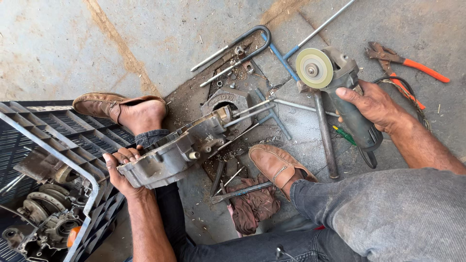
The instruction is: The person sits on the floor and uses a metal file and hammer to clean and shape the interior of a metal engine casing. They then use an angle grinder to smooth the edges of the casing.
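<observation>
Left hand [121,170] gripping engine casing [177,150], right hand [371,104] clutching angle grinder [335,82] well clear, grinding not started yet.

I see bright, even daylight on the concrete floor [73,43] — shadows soft and short (no harsh glare). Focus is sharp throughout — only slight wide-angle stretching shows near the frame edges.

Left hand [121,167] has its fingers curled closed low left; right hand [371,104] is clenched, arm extended.
</observation>
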